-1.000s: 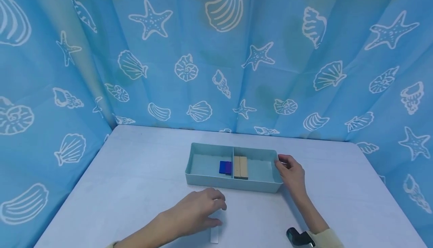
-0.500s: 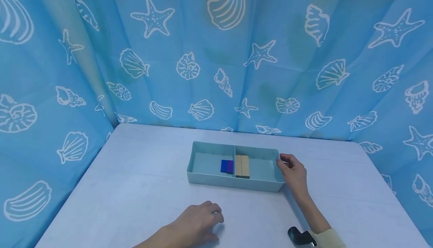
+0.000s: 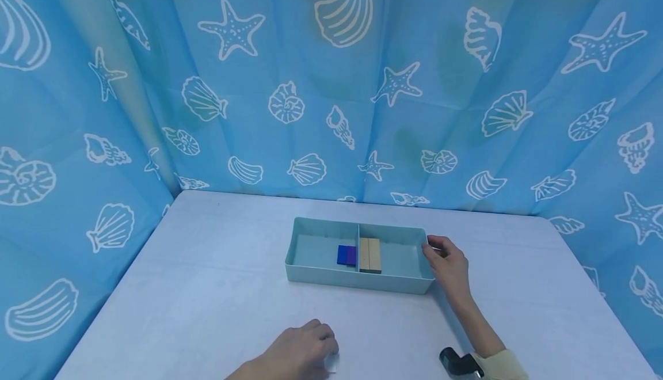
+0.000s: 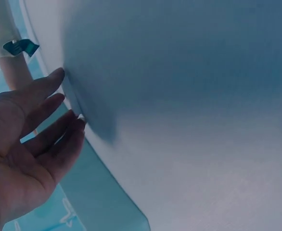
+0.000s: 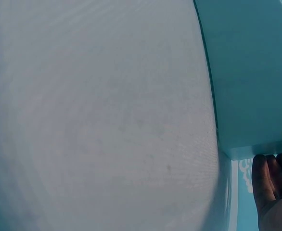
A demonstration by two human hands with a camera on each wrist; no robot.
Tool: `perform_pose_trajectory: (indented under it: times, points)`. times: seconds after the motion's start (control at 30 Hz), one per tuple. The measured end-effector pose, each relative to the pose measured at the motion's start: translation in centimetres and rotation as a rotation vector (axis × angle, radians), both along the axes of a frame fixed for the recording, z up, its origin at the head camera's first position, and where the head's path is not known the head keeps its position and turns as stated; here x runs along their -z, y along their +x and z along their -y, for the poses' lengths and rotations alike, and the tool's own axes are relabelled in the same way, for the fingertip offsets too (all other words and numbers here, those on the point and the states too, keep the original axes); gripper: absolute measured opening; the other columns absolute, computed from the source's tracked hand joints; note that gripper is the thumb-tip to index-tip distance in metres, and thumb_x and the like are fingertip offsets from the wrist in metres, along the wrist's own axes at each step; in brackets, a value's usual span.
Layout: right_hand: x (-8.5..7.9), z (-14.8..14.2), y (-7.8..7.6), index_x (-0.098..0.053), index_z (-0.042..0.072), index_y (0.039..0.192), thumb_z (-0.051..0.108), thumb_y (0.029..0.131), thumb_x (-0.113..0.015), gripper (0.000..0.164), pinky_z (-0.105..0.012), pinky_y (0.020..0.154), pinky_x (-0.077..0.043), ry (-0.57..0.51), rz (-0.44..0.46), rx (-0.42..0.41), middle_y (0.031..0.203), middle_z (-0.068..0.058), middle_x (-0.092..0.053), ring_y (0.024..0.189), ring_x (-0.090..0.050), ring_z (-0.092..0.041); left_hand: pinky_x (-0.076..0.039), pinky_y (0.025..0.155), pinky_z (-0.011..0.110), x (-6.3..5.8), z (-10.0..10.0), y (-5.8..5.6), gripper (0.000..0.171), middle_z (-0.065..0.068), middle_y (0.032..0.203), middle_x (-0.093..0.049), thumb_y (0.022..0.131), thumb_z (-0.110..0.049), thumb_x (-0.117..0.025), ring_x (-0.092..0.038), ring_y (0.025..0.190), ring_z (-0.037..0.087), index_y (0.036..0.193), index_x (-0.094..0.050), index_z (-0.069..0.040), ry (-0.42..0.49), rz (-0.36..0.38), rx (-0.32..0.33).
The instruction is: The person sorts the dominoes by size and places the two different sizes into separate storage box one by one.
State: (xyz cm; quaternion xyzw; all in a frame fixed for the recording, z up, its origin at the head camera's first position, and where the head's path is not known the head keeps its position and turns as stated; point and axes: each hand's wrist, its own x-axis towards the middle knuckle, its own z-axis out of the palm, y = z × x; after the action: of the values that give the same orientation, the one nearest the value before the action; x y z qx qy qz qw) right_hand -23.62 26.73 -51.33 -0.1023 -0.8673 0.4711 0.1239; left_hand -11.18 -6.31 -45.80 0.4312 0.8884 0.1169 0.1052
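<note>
My left hand (image 3: 297,351) is low over the near part of the table, around a small whitish, see-through strip (image 3: 332,363). In the left wrist view its thumb and fingers stand apart, with a small white end of the strip (image 4: 81,117) at the fingertips. My right hand (image 3: 449,265) grips the right end wall of a pale teal two-compartment box (image 3: 357,279), a fingertip over the rim. From the right wrist, several fingertips (image 5: 260,161) show against the outside of that end. Two wooden blocks (image 3: 370,255) stand in the right compartment; a blue piece (image 3: 342,255) and a purple piece (image 3: 351,255) lie in the left one.
A white cloth (image 3: 207,288) covers the table. Behind and beside it hangs a blue curtain (image 3: 321,80) with white shell and starfish prints. A black wrist device (image 3: 458,363) sits at the right sleeve (image 3: 502,364).
My left hand has come down and nearer to the body, over the strip, which shows no clear shift. The right hand and the box have stayed in place.
</note>
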Motion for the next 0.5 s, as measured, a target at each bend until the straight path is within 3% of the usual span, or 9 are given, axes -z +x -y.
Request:
perform_pose_trajectory:
  times: [0.07, 0.13, 0.3, 0.5]
  points:
    - [0.9, -0.4, -0.4, -0.056, 0.013, 0.123, 0.051, 0.091, -0.049, 0.05, -0.037, 0.081, -0.052, 0.027, -0.011, 0.001, 0.12, -0.009, -0.058, 0.102, -0.057, -0.025, -0.048, 0.064, 0.015, 0.1, 0.0, 0.1, 0.027, -0.01, 0.101, -0.06, 0.076, -0.027, -0.076, -0.053, 0.092, 0.003, 0.101, -0.066, -0.02, 0.005, 0.012, -0.012]
    - [0.4, -0.2, -0.2, -0.056, 0.011, 0.123, 0.048, 0.092, -0.049, 0.049, -0.039, 0.083, -0.051, 0.009, -0.005, -0.007, 0.121, -0.01, -0.057, 0.104, -0.056, -0.027, -0.048, 0.065, 0.015, 0.1, 0.0, 0.1, 0.027, -0.01, 0.101, -0.06, 0.077, -0.026, -0.076, -0.053, 0.092, 0.003, 0.101, -0.066, -0.021, 0.005, 0.019, -0.024]
    - [-2.5, 1.2, 1.3, -0.055, 0.009, 0.123, 0.039, 0.092, -0.052, 0.043, -0.037, 0.08, -0.052, -0.039, 0.027, 0.007, 0.122, -0.011, -0.057, 0.107, -0.055, -0.027, -0.048, 0.067, 0.015, 0.2, -0.1, 0.3, 0.027, -0.01, 0.1, -0.059, 0.077, -0.027, -0.076, -0.053, 0.091, 0.003, 0.101, -0.066, -0.021, -0.003, 0.002, -0.038]
    - [-3.3, 1.6, 1.5, -0.054, 0.01, 0.124, 0.034, 0.092, -0.053, 0.04, -0.04, 0.088, -0.049, -0.071, 0.072, 0.017, 0.124, -0.01, -0.056, 0.109, -0.055, -0.026, -0.048, 0.069, 0.015, 0.5, 0.1, 0.4, 0.026, -0.009, 0.1, -0.059, 0.077, -0.024, -0.076, -0.053, 0.092, 0.004, 0.101, -0.065, -0.02, 0.023, -0.004, -0.036]
